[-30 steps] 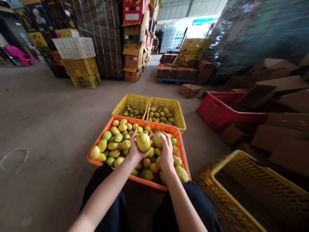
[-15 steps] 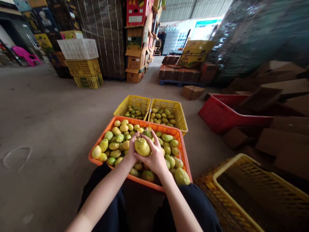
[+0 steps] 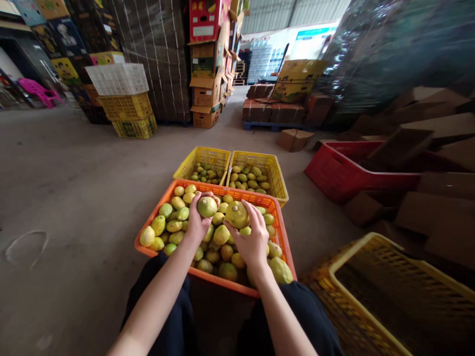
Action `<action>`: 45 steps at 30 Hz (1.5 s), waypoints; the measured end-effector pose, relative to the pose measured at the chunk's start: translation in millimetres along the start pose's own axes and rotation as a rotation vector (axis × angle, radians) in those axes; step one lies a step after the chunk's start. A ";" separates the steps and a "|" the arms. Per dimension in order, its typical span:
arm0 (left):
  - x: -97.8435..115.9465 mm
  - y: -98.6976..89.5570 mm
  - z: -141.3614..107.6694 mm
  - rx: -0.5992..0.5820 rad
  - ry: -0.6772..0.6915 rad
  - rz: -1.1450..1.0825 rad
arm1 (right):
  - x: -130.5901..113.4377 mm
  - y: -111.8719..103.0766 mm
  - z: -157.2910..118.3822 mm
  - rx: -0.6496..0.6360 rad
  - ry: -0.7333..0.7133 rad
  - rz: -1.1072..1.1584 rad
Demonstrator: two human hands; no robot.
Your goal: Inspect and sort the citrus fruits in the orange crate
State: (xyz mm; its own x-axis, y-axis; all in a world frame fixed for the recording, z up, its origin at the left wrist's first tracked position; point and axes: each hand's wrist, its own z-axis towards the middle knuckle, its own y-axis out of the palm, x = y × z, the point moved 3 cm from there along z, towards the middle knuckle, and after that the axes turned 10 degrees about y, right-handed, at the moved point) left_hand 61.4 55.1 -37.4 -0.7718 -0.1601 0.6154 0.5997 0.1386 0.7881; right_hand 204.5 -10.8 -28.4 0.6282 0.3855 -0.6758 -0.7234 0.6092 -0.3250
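My left hand (image 3: 198,217) is closed round a greenish lemon (image 3: 207,206), one end turned up toward me. Just to its right, my right hand (image 3: 253,236) grips a larger yellow lemon (image 3: 236,214) with a knobbed end, thumb below and fingers over its right side. A gap separates the two fruits. Both are held above an orange crate (image 3: 285,237) filled with yellow and green lemons (image 3: 221,235). The crate stands in front of my knees. A big, bumpy yellow one (image 3: 281,270) lies in its near right corner.
Behind the orange crate stand two yellow crates (image 3: 181,165) with fruit in them. A larger yellow crate (image 3: 365,291) is at my right, near a red bin (image 3: 330,170) and cardboard pieces (image 3: 438,212). Stacked crates (image 3: 126,106) and cartons (image 3: 205,94) stand farther back.
My hands, close together around the two fruits before, have moved apart. The left went up and left with the greenish lemon; the right moved right with the yellow one.
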 end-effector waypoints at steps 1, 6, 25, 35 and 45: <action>0.1 0.6 -2.1 -0.041 0.034 0.053 | 2.1 0.5 0.9 -0.005 0.031 0.018; -4.6 5.6 -14.0 -0.121 0.094 0.203 | 1.7 6.6 -2.2 -0.065 0.045 0.077; 1.9 7.1 -15.5 -0.186 0.312 0.428 | -1.0 7.5 -5.1 -0.049 0.053 0.089; 3.0 1.0 -11.1 -0.225 0.364 0.496 | 1.0 8.5 -6.0 -0.056 0.056 0.078; -6.3 -3.2 -1.9 -0.192 -0.005 0.380 | 11.3 10.9 -3.9 -0.137 0.292 0.230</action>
State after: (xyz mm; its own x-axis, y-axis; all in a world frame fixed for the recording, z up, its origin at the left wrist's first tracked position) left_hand 64.7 53.8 -43.8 -0.4890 -0.1276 0.8629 0.8699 0.0019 0.4933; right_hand 202.5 -2.5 -42.2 0.3518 0.2755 -0.8946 -0.8795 0.4245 -0.2152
